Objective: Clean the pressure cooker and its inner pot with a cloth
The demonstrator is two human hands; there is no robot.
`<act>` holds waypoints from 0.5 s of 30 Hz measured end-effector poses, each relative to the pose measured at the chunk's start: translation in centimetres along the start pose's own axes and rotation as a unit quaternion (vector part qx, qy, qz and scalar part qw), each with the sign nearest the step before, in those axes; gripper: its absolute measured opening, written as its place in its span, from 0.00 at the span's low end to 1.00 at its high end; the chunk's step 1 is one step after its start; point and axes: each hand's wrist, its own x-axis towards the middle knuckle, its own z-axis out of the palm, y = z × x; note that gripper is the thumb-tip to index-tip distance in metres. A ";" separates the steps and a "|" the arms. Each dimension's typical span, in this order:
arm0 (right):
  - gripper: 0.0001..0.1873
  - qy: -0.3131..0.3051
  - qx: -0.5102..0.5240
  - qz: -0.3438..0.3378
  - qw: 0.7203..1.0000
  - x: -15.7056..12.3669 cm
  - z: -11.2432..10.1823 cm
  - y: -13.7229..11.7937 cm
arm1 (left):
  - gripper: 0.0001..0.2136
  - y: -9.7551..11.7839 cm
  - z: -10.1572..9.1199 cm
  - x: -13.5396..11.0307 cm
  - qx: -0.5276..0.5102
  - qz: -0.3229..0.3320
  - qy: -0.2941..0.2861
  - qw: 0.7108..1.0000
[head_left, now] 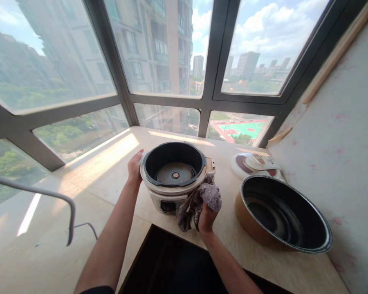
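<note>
A cream rice cooker body stands open on the counter, its dark inner cavity and heating plate showing. My left hand grips its left rim, fingers wrapped on the edge. My right hand is closed on a grey cloth, pressed against the cooker's right front side. The cooker's dark inner pot lies tilted on the counter to the right. Behind it rests the cooker's white lid.
The beige counter runs along a bay window with dark frames. A black cooktop or opening sits at the near edge. A grey curved metal bar reaches in at left. A pale wall bounds the right.
</note>
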 end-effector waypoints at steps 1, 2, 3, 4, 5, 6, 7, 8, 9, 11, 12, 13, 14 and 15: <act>0.21 0.000 -0.024 -0.001 1.000 -0.9 -0.5 1.3 | 0.20 -0.1 0.0 0.0 -0.001 -0.003 -0.003 1.000; 0.21 -0.002 -0.046 0.003 0.999 -1.6 -1.0 2.2 | 0.20 -0.1 0.0 0.1 -0.001 -0.007 -0.005 1.000; 0.20 -0.006 -0.061 0.012 0.998 -2.3 -1.5 2.9 | 0.21 -0.1 0.0 0.1 -0.001 -0.010 -0.008 1.000; 0.20 -0.014 -0.074 0.024 0.997 -2.8 -1.9 3.3 | 0.21 -0.1 0.1 0.1 -0.002 -0.013 -0.010 1.000; 0.20 -0.025 -0.083 0.036 0.996 -3.2 -2.3 3.4 | 0.21 -0.1 0.1 0.1 -0.008 -0.016 -0.011 1.000; 0.20 -0.038 -0.089 0.046 0.994 -3.6 -2.7 3.2 | 0.21 0.0 0.1 0.1 -0.018 -0.020 -0.013 1.000; 0.20 -0.052 -0.093 0.050 0.993 -4.0 -2.9 2.7 | 0.20 0.0 0.2 0.1 -0.034 -0.026 -0.014 0.999; 0.20 -0.067 -0.093 0.044 0.992 -4.3 -3.1 2.2 | 0.20 0.1 0.2 0.0 -0.052 -0.032 -0.015 0.998; 0.20 -0.084 -0.090 0.025 0.992 -4.6 -3.2 1.5 | 0.19 0.2 0.2 0.0 -0.070 -0.038 -0.018 0.997; 0.18 -0.121 -0.083 -0.044 0.988 -5.3 -3.2 0.0 | 0.19 0.3 0.2 -0.1 -0.090 -0.045 -0.026 0.995; 0.18 -0.137 -0.081 -0.090 0.983 -5.6 -3.1 -0.8 | 0.19 0.4 0.2 -0.1 -0.092 -0.046 -0.031 0.994; 0.18 -0.151 -0.080 -0.137 0.976 -5.8 -3.0 -1.5 | 0.19 0.4 0.2 -0.2 -0.092 -0.046 -0.035 0.994; 0.18 -0.162 -0.081 -0.180 0.967 -6.0 -2.8 -2.2 | 0.20 0.4 0.2 -0.2 -0.091 -0.047 -0.039 0.994; 0.19 -0.173 -0.082 -0.217 0.957 -6.0 -2.6 -2.8 | 0.20 0.4 0.2 -0.2 -0.089 -0.045 -0.040 0.994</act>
